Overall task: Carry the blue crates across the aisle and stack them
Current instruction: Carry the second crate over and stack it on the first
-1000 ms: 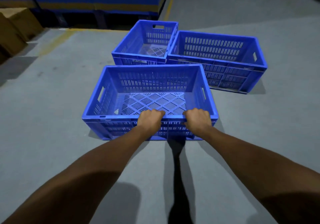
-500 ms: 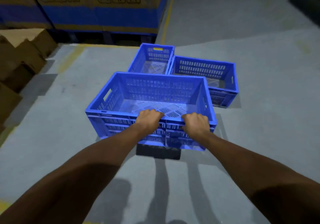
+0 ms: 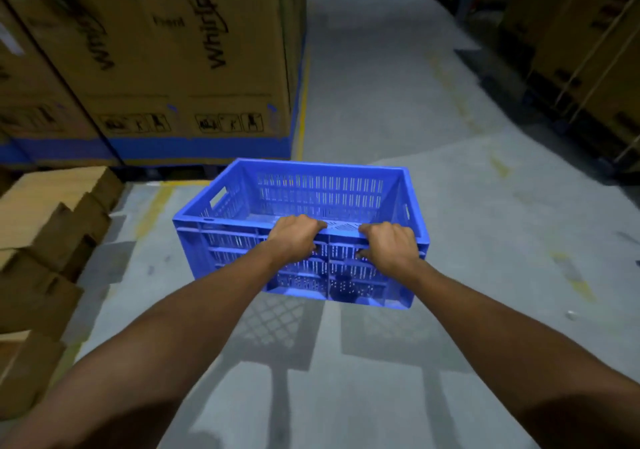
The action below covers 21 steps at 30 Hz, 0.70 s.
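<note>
While it hangs clear of the grey concrete floor [image 3: 363, 95], the blue crate [image 3: 304, 206] sits at the middle of the view, its open top tipped slightly so that the slotted far wall and a strip of the lattice bottom show inside. Its shadow, with the lattice pattern in it, falls on the floor just nearer than the crate. The left hand [image 3: 294, 239] is closed over the near rim a little left of the rim's middle, fingers curled inside the crate and thumb on the outer wall. The right hand [image 3: 391, 246] holds the same rim just to the right of it in the same way, the two hands close together but not touching. Both bare forearms reach in from the near corners of the view. An oblong handle slot shows in the crate's left wall and another in its right wall.

To the left and farther off stand tall cardboard cartons [image 3: 180, 60] printed with a brand name and handling pictograms, with a blue band along their base. Smaller brown cardboard boxes [image 3: 52, 226] are stacked at the near left. A yellow floor line [image 3: 302, 102] runs along the cartons into the distance. More stacked cartons [image 3: 581, 39] stand in shadow on the far right.
</note>
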Motion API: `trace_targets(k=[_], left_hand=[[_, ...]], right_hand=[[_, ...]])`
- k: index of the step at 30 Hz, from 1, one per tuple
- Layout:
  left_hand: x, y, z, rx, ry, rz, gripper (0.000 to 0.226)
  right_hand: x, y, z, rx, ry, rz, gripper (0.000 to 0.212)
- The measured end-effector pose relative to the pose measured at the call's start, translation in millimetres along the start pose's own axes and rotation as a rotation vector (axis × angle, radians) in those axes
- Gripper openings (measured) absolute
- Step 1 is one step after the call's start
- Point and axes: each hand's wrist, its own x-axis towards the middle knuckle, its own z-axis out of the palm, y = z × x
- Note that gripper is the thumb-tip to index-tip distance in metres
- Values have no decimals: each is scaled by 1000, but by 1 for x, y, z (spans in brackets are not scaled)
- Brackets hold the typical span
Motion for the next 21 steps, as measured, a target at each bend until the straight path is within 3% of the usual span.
trace_targets(k=[8,21], left_hand=[[-32,44,-142,69,163,236,24],[33,136,-207,171,326,495,17]], right_hand=[[-50,14,-143,-42,154,136,37],[-82,102,-202,-44,244,360,39]])
